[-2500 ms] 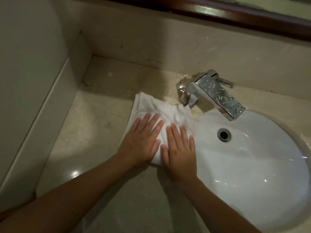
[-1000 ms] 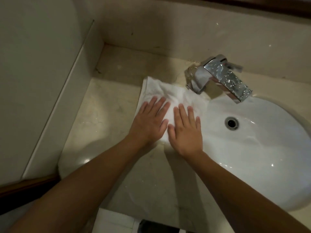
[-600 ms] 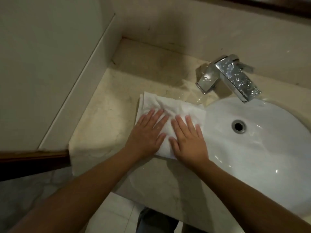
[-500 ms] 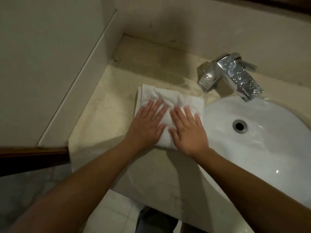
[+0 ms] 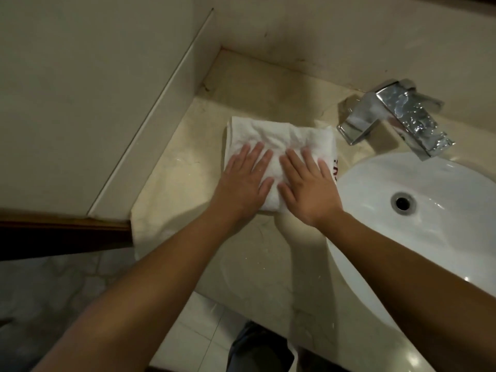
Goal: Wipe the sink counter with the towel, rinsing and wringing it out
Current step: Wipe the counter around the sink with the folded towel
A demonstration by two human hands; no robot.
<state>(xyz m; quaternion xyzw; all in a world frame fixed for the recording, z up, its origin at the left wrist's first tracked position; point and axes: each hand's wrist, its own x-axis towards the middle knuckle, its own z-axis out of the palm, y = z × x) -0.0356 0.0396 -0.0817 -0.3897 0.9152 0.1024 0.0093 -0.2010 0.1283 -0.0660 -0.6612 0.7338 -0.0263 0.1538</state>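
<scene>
A folded white towel (image 5: 279, 132) lies flat on the beige marble counter (image 5: 185, 183), just left of the white oval sink basin (image 5: 429, 237). My left hand (image 5: 243, 181) presses flat on the towel's left half, fingers straight and spread. Beside it, my right hand (image 5: 308, 189) presses flat on the right half, near a red mark at the towel's edge. The near part of the towel is hidden under both palms.
A chrome faucet (image 5: 397, 116) stands behind the basin, right of the towel. The basin has a drain hole (image 5: 402, 202). Walls close the counter at the back and left. A dark wooden ledge (image 5: 61, 232) adjoins the counter's left end. Floor tiles show below the front edge.
Both hands have slid the towel along the counter toward me and left, away from the faucet base. They stay flat on it throughout.
</scene>
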